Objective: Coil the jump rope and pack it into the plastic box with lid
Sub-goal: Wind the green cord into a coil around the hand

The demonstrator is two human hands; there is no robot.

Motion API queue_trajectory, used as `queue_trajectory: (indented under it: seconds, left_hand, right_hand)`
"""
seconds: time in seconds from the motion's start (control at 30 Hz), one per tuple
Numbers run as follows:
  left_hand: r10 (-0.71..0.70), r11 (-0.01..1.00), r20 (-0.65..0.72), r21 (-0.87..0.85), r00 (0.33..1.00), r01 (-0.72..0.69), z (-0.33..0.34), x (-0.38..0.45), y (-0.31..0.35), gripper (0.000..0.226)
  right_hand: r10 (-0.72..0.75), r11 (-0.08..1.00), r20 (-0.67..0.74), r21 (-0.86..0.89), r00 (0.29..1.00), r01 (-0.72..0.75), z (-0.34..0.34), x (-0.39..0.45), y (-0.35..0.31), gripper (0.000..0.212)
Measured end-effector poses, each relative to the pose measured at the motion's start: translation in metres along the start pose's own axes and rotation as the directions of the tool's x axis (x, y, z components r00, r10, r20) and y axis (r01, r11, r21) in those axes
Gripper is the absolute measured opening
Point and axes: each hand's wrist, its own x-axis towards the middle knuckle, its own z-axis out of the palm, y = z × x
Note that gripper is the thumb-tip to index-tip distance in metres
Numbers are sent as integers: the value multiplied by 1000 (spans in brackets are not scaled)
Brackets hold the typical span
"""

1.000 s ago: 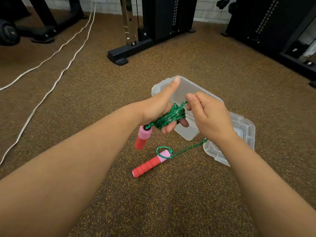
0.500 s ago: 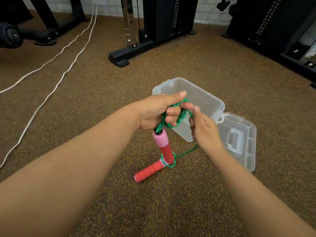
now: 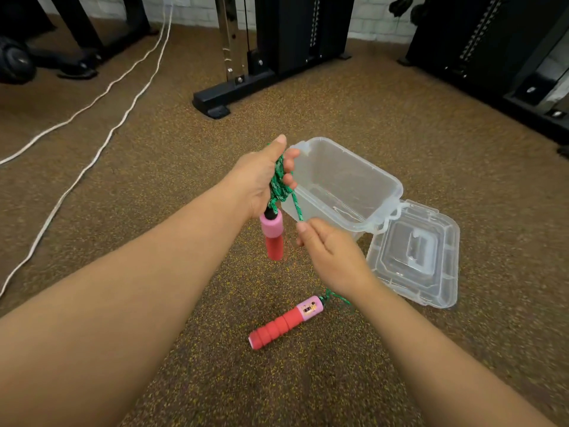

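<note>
Both arms reach forward over the floor (image 3: 154,186). The box (image 3: 345,183) stands open, its lid (image 3: 415,254) beside it. The left hand (image 3: 258,180) grips the coiled rope (image 3: 278,183), one handle (image 3: 272,235) hanging below. The right hand (image 3: 329,254) pinches a strand; the second handle (image 3: 284,323) lies on the floor.

Brown speckled rubber floor (image 3: 385,124) with yellow flecks fills most of view. Two white cables (image 3: 101,101) run side by side from the top centre-left, curving down toward the left edge. Black machine base foot (image 3: 228,95) at top centre, chrome upright post (image 3: 229,38) rising from it, black weight stack housing (image 3: 303,29) just right of the post. More black gym machine frames (image 3: 498,50) along the right edge. Dark equipment legs (image 3: 89,35) at top left, a round black wheel-like part (image 3: 14,61) at the far left edge. White brick wall (image 3: 375,16) behind the machines.
</note>
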Motion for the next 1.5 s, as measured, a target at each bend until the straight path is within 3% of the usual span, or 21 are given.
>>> queue_trajectory:
  seconds: [0.1,0.23,0.43,0.57,0.7,0.83,1.0,1.2,1.3,1.5]
  left_hand:
    - [94,953,-12,289,996,-87,-3,2,-2,26]
    - [151,767,127,611,980,-198,-2,-5,-7,37]
    - [80,568,235,788,969,-238,-3,-17,-9,78]
    - [44,532,309,797,950,-284,-4,-21,-10,74]
    - [15,529,352,791,936,-307,-2,-20,-9,74]
    - [-22,604,364,747,931,-278,-2,-21,-8,73]
    - [-18,583,353,764,936,-277,-3,-17,-10,77]
    - [71,590,254,769,965,-246,-1,-18,-7,60]
    - [73,679,189,709,979,-187,-3,-15,-1,57]
    - [126,843,92,515,988,-156,-6,-10,11,55]
  right_hand:
    - [-67,996,36,-58,997,69,0,-1,-9,39]
    - [-111,994,24,-16,994,111,-5,0,-23,32]
    - [-85,985,-69,145,994,95,-27,11,-31,31]
    - [-46,981,-124,181,991,68,-42,16,-29,32]
    - [-22,983,-187,175,982,55,-49,19,-26,30]
    - [10,989,-166,147,986,15,-50,22,-20,30]
    - [28,988,-141,152,990,-6,-46,24,-12,30]
    - [104,925,-139,377,985,-44,-40,25,-9,29]
    - [159,822,-58,561,986,-99,-38,22,-6,31]
    - [171,780,64,601,983,-175,-30,16,9,31]
